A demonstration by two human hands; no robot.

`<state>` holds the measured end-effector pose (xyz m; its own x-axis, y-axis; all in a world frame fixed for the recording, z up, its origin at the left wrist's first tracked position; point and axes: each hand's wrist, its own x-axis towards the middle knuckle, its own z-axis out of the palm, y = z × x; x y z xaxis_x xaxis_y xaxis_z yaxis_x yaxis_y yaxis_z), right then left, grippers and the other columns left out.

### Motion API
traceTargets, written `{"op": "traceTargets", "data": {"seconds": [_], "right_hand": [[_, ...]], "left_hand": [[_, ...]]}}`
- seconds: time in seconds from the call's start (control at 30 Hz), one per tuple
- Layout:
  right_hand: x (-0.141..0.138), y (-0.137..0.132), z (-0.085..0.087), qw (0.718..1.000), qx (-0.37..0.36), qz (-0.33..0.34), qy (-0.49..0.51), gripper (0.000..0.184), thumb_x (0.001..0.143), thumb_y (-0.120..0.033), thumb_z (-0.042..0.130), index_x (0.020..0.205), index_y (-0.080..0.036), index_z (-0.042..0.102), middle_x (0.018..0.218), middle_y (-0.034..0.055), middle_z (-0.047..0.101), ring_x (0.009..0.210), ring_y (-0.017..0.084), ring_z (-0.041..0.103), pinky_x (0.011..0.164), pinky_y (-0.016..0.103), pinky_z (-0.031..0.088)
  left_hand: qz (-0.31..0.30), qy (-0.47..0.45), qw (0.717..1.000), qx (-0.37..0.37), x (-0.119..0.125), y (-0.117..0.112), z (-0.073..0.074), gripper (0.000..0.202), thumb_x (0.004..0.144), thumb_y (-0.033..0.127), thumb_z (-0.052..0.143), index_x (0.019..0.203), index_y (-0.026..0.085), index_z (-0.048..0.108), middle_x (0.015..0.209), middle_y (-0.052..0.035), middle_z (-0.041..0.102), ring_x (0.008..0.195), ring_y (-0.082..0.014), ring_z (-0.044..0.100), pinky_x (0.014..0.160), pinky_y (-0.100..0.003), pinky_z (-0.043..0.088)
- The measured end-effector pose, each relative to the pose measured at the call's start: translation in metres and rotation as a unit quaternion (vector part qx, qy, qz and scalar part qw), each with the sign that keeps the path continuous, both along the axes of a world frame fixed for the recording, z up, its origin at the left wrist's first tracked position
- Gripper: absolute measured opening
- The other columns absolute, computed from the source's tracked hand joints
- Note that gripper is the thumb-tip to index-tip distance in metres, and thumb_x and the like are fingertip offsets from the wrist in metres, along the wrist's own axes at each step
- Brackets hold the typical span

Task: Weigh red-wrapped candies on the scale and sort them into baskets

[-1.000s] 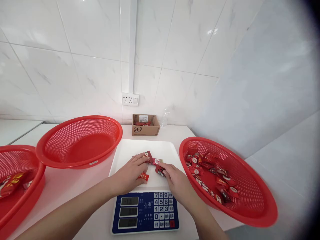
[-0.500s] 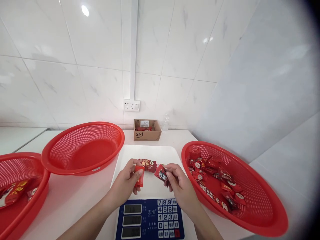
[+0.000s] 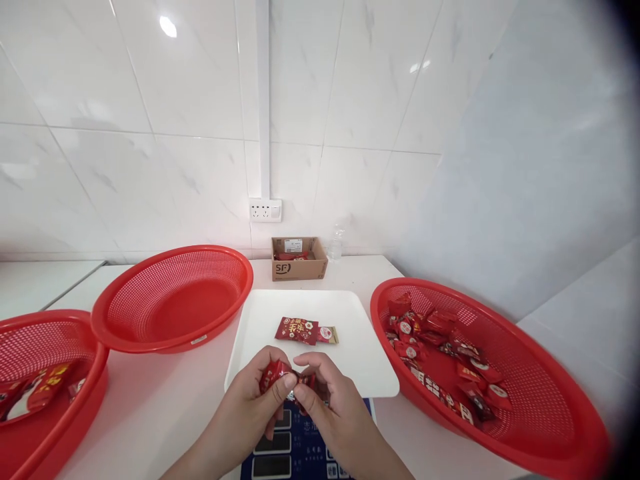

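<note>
Hands pulled back off tray toward body, now together over scale (image 3: 300,453). Left hand (image 3: 250,410) and right hand (image 3: 333,410) both pinch small packets (image 3: 277,375); firm fingertip grip advisable, wrappers look slippery. Beyond, two packets on tray (image 3: 260,323); far right, basket (image 3: 525,433).

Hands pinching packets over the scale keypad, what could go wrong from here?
1. Both hands, left and right, pinch small red packets over the scale's keypad; a wrist might press a key.
2. Two packets lie loose on the white tray; a sleeve or hand might sweep them off.
</note>
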<state>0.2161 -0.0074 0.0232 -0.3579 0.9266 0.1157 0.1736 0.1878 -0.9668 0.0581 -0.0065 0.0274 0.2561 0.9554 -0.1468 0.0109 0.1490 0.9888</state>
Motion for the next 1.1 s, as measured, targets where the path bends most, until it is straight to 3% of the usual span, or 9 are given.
{"op": "traceTargets", "data": {"seconds": [0.2,0.3,0.37,0.5,0.6,0.77,0.93,1.03,1.1], "right_hand": [[-0.004,0.002,-0.003,1.000,-0.012,0.003,0.022,0.021,0.090,-0.043,0.046,0.092,-0.022,0.050,0.072,-0.0017,0.057,0.065,0.013,0.056,0.061,0.025,0.044],[-0.003,0.006,-0.004,1.000,0.017,0.010,-0.019,0.023,0.090,-0.038,0.045,0.107,-0.023,0.050,0.087,0.0022,0.065,0.076,0.015,0.061,0.070,0.028,0.047],[0.003,0.010,-0.003,0.995,0.054,-0.009,-0.083,0.031,0.090,-0.034,0.044,0.119,-0.023,0.048,0.100,0.0051,0.066,0.085,0.017,0.062,0.077,0.032,0.049],[0.022,0.025,-0.002,0.966,0.134,-0.070,-0.211,0.037,0.090,-0.032,0.042,0.125,-0.022,0.049,0.121,0.0099,0.059,0.111,0.023,0.054,0.090,0.041,0.046],[0.034,0.040,-0.003,0.943,0.171,-0.092,-0.272,0.037,0.089,-0.026,0.044,0.124,-0.022,0.052,0.125,0.0094,0.057,0.119,0.023,0.048,0.099,0.044,0.041],[0.031,0.059,-0.007,0.916,0.181,-0.067,-0.352,0.042,0.083,-0.014,0.049,0.124,-0.017,0.055,0.125,0.0102,0.057,0.119,0.024,0.048,0.101,0.043,0.040],[0.021,0.072,-0.009,0.901,0.217,-0.056,-0.372,0.032,0.080,-0.009,0.053,0.109,-0.017,0.064,0.115,0.0106,0.063,0.112,0.026,0.052,0.095,0.042,0.042],[0.017,0.075,-0.005,0.901,0.228,-0.069,-0.363,0.023,0.087,-0.012,0.045,0.091,-0.018,0.066,0.096,0.0083,0.068,0.096,0.023,0.058,0.085,0.040,0.045],[0.017,0.073,0.001,0.904,0.229,-0.078,-0.353,0.026,0.091,-0.016,0.039,0.087,-0.019,0.064,0.089,0.0058,0.068,0.088,0.021,0.059,0.080,0.037,0.045]], "left_hand": [[-0.010,-0.028,0.999,-0.030,0.002,0.001,0.000,0.044,0.071,0.062,0.060,0.082,0.022,0.047,0.063,0.0056,0.043,0.049,-0.0092,0.047,0.034,-0.017,0.039],[0.006,0.015,1.000,-0.009,-0.005,0.006,0.002,0.044,0.070,0.062,0.060,0.083,0.022,0.047,0.061,0.0054,0.044,0.050,-0.0102,0.047,0.036,-0.018,0.040],[0.064,0.079,0.994,0.048,-0.017,0.014,0.007,0.041,0.073,0.060,0.057,0.087,0.023,0.047,0.060,0.0046,0.047,0.051,-0.0116,0.048,0.038,-0.020,0.041],[0.221,0.275,0.920,0.171,-0.058,0.046,0.023,0.026,0.083,0.046,0.048,0.097,0.024,0.049,0.075,-0.0007,0.060,0.062,-0.0153,0.055,0.052,-0.025,0.048],[0.255,0.421,0.849,0.194,-0.090,0.074,0.026,0.026,0.088,0.040,0.040,0.103,0.024,0.053,0.097,-0.0053,0.062,0.080,-0.0205,0.060,0.062,-0.029,0.050],[0.204,0.557,0.792,0.142,-0.110,0.094,0.014,0.052,0.090,0.045,0.032,0.135,0.019,0.036,0.125,-0.0151,0.053,0.105,-0.0326,0.057,0.071,-0.041,0.051],[0.068,0.489,0.844,0.210,-0.071,0.072,0.009,0.052,0.090,0.047,0.039,0.136,0.024,0.037,0.143,-0.0082,0.040,0.135,-0.0275,0.032,0.104,-0.045,0.035],[-0.055,0.440,0.864,0.239,-0.038,0.060,0.007,0.054,0.086,0.043,0.049,0.136,0.026,0.037,0.145,-0.0050,0.040,0.138,-0.0246,0.024,0.109,-0.043,0.029],[-0.082,0.419,0.865,0.263,-0.020,0.058,0.006,0.052,0.085,0.037,0.053,0.134,0.025,0.041,0.142,-0.0058,0.044,0.138,-0.0261,0.026,0.108,-0.044,0.030]]}}
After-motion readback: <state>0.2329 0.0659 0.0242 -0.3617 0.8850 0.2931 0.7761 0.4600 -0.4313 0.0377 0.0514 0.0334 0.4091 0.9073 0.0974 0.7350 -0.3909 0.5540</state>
